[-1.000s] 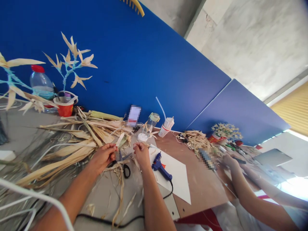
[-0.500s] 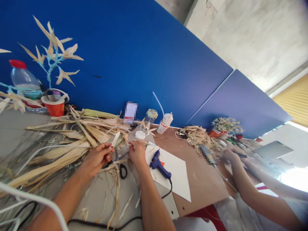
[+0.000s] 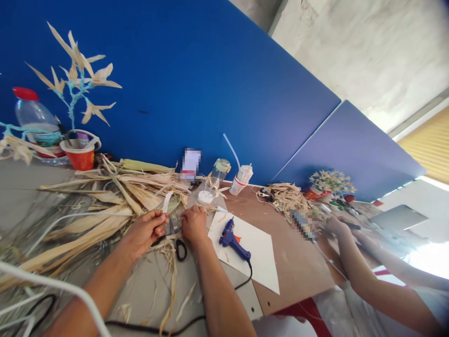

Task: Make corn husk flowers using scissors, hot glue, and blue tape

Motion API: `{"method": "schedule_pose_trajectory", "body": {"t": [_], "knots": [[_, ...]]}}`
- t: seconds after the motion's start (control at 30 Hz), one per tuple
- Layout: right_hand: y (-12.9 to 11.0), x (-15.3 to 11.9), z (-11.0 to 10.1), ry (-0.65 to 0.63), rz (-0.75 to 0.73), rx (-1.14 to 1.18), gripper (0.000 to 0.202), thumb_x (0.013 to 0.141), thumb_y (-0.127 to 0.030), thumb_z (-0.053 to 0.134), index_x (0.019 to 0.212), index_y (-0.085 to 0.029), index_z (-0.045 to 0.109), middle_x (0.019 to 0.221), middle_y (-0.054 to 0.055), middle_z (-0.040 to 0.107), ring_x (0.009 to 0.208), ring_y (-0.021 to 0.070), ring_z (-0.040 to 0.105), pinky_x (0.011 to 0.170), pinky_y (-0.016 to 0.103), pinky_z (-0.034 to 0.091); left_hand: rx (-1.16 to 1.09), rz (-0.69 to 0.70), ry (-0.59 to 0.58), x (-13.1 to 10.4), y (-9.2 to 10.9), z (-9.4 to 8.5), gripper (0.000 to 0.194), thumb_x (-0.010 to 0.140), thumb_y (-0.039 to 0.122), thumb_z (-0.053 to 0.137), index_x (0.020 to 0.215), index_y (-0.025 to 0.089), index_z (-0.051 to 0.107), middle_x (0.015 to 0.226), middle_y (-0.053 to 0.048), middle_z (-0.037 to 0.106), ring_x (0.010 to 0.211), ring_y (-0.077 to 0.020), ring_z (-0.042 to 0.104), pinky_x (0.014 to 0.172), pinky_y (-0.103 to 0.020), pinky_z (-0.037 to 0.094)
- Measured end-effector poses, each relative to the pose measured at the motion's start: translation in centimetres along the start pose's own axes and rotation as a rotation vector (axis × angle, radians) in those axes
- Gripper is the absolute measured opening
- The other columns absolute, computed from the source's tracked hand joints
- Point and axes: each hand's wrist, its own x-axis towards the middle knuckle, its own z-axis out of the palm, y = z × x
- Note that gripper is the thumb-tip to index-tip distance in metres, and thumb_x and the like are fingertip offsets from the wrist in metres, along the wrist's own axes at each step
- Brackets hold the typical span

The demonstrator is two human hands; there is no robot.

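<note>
Between the thumb and fingers of my left hand point(image 3: 149, 229) a narrow pale corn husk strip point(image 3: 167, 202) is pinched, its free end pointing up. My right hand point(image 3: 194, 224) is just to the right, knuckles up and fingers curled; whatever is in them is hidden. Scissors point(image 3: 181, 250) with black handles lie between the two hands, partly under husk scraps. Dried corn husks point(image 3: 101, 220) are heaped to the left of my left hand. A blue glue gun point(image 3: 233, 241) rests on a white sheet point(image 3: 266, 262) right of my right hand.
Behind my hands stand a white disc point(image 3: 204, 197) with a husk flower, a clear jar point(image 3: 220, 169) and a paper cup point(image 3: 241, 179). A red cup point(image 3: 81, 157) holds a husk-flower stem at left. A co-worker's arms point(image 3: 354, 262) are at right. Cables point(image 3: 157, 327) cross the front.
My right hand has moved slightly left, toward my left hand and the scissors. The husk strip in my left hand has turned a little more upright.
</note>
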Motion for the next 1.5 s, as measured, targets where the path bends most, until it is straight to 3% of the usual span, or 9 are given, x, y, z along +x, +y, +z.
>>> {"method": "schedule_pose_trajectory", "body": {"t": [0.1,0.23,0.37,0.47,0.7,0.87,1.1,1.37,1.5], "knots": [[0.3,0.4,-0.2,0.05,0.091,0.228,0.019,0.079,-0.014,0.05,0.082,-0.018,0.069,0.089,0.007,0.065,0.092,0.0217,0.055,0.084,0.032,0.04,0.013,-0.008,0.001,0.0,0.0,-0.1,0.01,0.07,0.007,0.066,0.074,0.013,0.059,0.065,-0.001,0.059,0.043,-0.003,0.041,0.043,-0.015,0.036],[0.8,0.7,-0.9,0.057,0.27,0.897,0.013,0.082,-0.02,0.045,0.079,-0.02,0.058,0.072,0.001,0.061,0.067,0.0154,0.054,0.068,0.026,0.044,0.002,-0.011,-0.009,-0.1,-0.1,0.0,0.012,0.069,0.009,0.069,0.074,0.013,0.059,0.066,-0.001,0.059,0.042,-0.0025,0.04,0.043,-0.015,0.035],[1.0,0.4,-1.7,0.03,0.209,1.258,0.01,0.081,-0.028,0.049,0.077,-0.02,0.054,0.069,0.001,0.058,0.06,0.0132,0.051,0.063,0.025,0.044,0.01,-0.019,-0.031,-0.5,0.2,0.6,0.015,0.067,0.011,0.072,0.071,0.012,0.058,0.065,0.0,0.058,0.038,0.0006,0.032,0.039,-0.014,0.028],[0.8,0.1,-1.7,0.075,0.126,1.131,0.013,0.082,-0.027,0.05,0.08,-0.02,0.06,0.072,0.002,0.061,0.066,0.0154,0.053,0.068,0.027,0.044,0.021,-0.014,-0.027,-0.7,0.4,1.0,0.017,0.065,0.012,0.074,0.071,0.011,0.058,0.063,0.001,0.055,0.037,0.0008,0.031,0.038,-0.014,0.026],[-0.4,-0.7,-0.8,0.087,0.023,0.077,0.017,0.078,-0.021,0.059,0.09,-0.019,0.072,0.096,0.01,0.067,0.097,0.025,0.054,0.086,0.036,0.037,0.057,0.003,-0.031,-0.7,0.2,0.9,0.018,0.064,0.016,0.075,0.069,0.012,0.058,0.062,0.002,0.055,0.039,-0.0002,0.033,0.04,-0.015,0.028],[-0.7,-0.8,-0.2,0.055,0.037,-0.167,0.016,0.082,-0.025,0.057,0.085,-0.016,0.07,0.097,0.013,0.066,0.098,0.0283,0.053,0.081,0.039,0.035,0.107,0.002,-0.066,-0.6,-0.2,0.5,0.019,0.063,0.019,0.076,0.074,0.009,0.065,0.059,0.003,0.052,0.043,-0.0018,0.036,0.043,-0.015,0.03],[-0.1,-0.2,-0.3,0.135,0.205,-0.031,0.021,0.083,-0.015,0.047,0.08,-0.015,0.068,0.092,0.013,0.068,0.094,0.0271,0.056,0.081,0.038,0.034,0.12,0.0,-0.079,-0.3,-0.5,0.0,0.019,0.063,0.02,0.074,0.079,0.009,0.07,0.053,0.004,0.047,0.047,-0.0042,0.038,0.046,-0.016,0.032],[0.5,0.2,-0.8,0.221,0.17,0.742,0.014,0.077,-0.026,0.049,0.073,-0.017,0.059,0.07,0.001,0.058,0.068,0.0164,0.052,0.065,0.028,0.039,0.163,-0.018,-0.066,-0.4,-0.2,-0.1,0.021,0.066,0.019,0.073,0.085,0.012,0.069,0.07,-0.002,0.059,0.046,-0.0043,0.043,0.045,-0.017,0.033],[0.2,0.1,-0.8,0.242,0.161,0.898,0.017,0.074,-0.032,0.051,0.066,-0.018,0.057,0.063,-0.001,0.052,0.062,0.0143,0.047,0.061,0.026,0.038,0.17,-0.013,-0.064,-0.3,-0.1,-0.1,0.023,0.065,0.02,0.074,0.086,0.012,0.069,0.07,-0.001,0.059,0.046,-0.0044,0.043,0.046,-0.018,0.034]]}}
